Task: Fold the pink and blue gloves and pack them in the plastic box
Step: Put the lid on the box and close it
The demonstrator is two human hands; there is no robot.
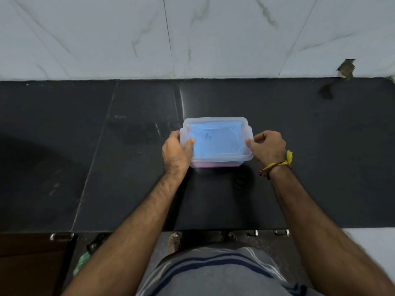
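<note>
A clear plastic box [215,120] with its lid on stands in the middle of the black counter. Through the lid shows the folded blue glove [218,142]; a strip of the pink glove [213,165] shows low through the near wall, under the blue one. My left hand [176,151] grips the box's left end, thumb on the lid. My right hand [268,147] holds the right end at the side tab, fingers curled, a yellow thread band on its wrist.
The black stone counter [106,167] reaches back to a white marble wall [192,39]. A chipped hole [346,68] marks the wall at the right. Cabinet handles [62,236] and the floor lie below the front edge.
</note>
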